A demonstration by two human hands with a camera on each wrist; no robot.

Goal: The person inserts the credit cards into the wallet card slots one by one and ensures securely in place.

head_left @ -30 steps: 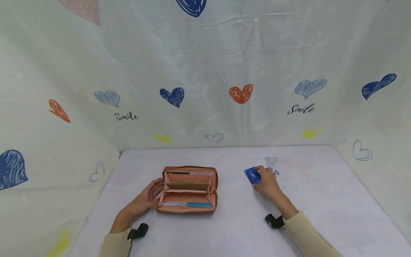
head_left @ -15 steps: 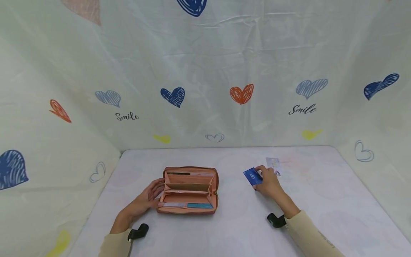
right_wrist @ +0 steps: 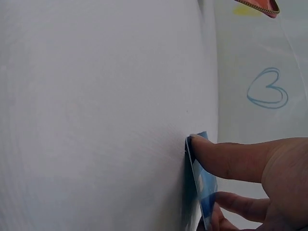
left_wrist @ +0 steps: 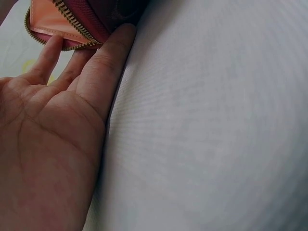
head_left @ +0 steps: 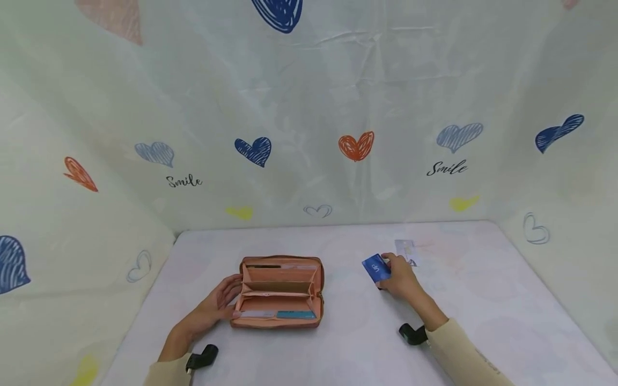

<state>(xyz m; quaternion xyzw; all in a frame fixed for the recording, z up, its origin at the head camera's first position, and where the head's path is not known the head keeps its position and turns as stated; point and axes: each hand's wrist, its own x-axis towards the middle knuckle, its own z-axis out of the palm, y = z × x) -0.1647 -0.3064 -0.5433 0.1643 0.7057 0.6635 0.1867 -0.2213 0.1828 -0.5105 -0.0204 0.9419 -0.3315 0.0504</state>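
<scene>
An unzipped salmon-pink zip-around wallet (head_left: 277, 288) lies spread on the table, its inner dividers and slots facing up. White and blue cards (head_left: 295, 314) show in its near slots, a dark-edged one in the far slots. My left hand (head_left: 212, 308) holds the wallet's left side, thumb at the near corner and fingers farther up. In the left wrist view, fingertips meet the brass zip edge. To the right, my right hand (head_left: 401, 276) pinches a blue card (head_left: 375, 267) between thumb and fingers, tilted on edge close over the table; a dark corner shows beneath it.
A pale printed card (head_left: 405, 247) lies flat just beyond my right hand. White cloth covers the table (head_left: 347, 348). A curtain (head_left: 309, 107) with hearts and "Smile" lettering hangs behind and at both sides. Each wrist carries a black camera mount (head_left: 411, 334).
My right hand has shifted the blue card slightly left and tipped it steeper. My left hand keeps its place on the wallet. The head view has shifted a little.
</scene>
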